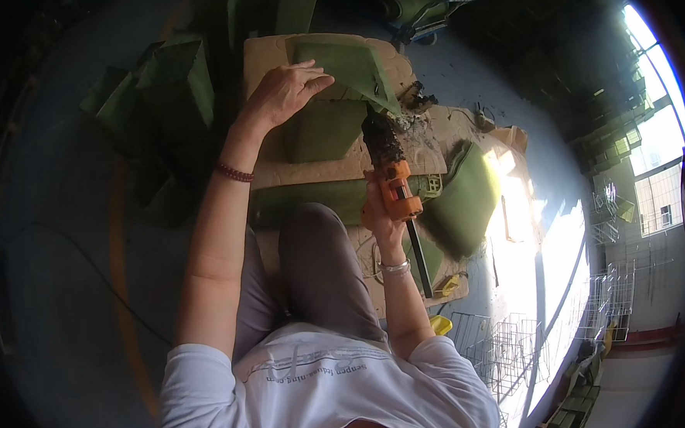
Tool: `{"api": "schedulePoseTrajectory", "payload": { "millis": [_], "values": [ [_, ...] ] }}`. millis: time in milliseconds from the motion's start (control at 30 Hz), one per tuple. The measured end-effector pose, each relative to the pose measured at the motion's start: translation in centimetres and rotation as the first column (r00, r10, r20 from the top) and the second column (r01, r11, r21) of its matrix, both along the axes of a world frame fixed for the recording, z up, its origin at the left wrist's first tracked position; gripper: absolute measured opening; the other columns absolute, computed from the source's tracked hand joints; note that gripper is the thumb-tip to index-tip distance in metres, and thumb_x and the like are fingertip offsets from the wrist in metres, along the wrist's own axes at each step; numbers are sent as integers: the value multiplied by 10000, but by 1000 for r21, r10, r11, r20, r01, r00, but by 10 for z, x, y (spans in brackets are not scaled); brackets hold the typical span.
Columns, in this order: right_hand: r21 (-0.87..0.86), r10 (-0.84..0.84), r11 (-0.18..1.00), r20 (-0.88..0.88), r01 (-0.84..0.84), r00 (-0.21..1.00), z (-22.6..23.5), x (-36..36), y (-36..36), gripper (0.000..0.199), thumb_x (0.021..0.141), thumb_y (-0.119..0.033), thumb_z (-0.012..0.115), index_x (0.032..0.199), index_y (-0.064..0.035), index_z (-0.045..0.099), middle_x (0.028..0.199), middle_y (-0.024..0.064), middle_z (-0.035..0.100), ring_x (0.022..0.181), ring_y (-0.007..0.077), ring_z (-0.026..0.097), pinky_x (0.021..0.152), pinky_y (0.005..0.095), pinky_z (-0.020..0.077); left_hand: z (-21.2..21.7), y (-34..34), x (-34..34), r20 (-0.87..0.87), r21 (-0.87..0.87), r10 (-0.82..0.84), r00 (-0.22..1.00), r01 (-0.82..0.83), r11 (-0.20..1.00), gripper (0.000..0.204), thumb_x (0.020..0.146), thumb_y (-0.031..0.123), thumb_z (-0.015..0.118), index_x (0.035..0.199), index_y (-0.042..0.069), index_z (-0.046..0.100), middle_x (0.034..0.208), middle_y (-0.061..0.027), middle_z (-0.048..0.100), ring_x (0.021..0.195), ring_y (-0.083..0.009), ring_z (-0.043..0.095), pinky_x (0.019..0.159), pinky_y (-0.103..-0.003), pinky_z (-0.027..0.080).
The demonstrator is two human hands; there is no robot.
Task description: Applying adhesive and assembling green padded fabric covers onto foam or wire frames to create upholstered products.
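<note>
My right hand (385,219) is wrapped round an orange caulking gun (398,189). Its front end is caked with dark, sticky-looking material, and a black rod sticks out behind toward my forearm. The tip meets or nearly meets the lower corner of a green open box-like piece (344,65); exact contact is hard to see. Over that piece's left side is my left hand (289,91), fingers stretched and thumb apart, holding nothing. Whether it touches the green surface I cannot tell. Below it lies another green face (324,130), possibly part of the same piece.
Brown cardboard (274,171) covers the work surface, with dark smears and crumbs at right. A green box (462,200) stands right of the gun. Several green boxes (177,87) are stacked at left. Wire racks (512,348) stand at lower right, and a cable (101,269) crosses the floor.
</note>
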State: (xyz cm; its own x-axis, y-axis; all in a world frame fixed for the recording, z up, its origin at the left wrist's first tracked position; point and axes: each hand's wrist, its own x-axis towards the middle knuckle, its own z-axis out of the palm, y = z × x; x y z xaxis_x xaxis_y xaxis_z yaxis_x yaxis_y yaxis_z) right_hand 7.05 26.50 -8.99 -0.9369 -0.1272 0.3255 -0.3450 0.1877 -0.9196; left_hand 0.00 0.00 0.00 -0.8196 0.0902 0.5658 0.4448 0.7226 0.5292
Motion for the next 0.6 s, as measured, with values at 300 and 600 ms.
{"api": "schedulePoseTrajectory", "payload": {
  "millis": [300, 600],
  "values": [
    [404, 29, 837, -705, 368, 708, 3, -3, 4, 249, 858, -144, 636, 1083, -72, 557, 864, 71, 551, 732, 194, 543, 591, 340, 439, -3, -2, -1, 7, -33, 92, 996, -92, 995, 464, 913, 410, 539, 1013, -22, 677, 1073, -208, 634, 1135, -298, 563, 942, -359, 471],
    [518, 41, 785, -591, 340, 806, -5, -1, 9, 491, 632, -8, 629, 1108, -106, 560, 1044, 135, 556, 924, 366, 515, 743, 455, 443, -2, -3, 0, 42, -17, 99, 994, -98, 995, 493, 903, 438, 545, 997, -26, 682, 1071, -218, 633, 1123, -299, 572, 944, -353, 466]
  ]
}}
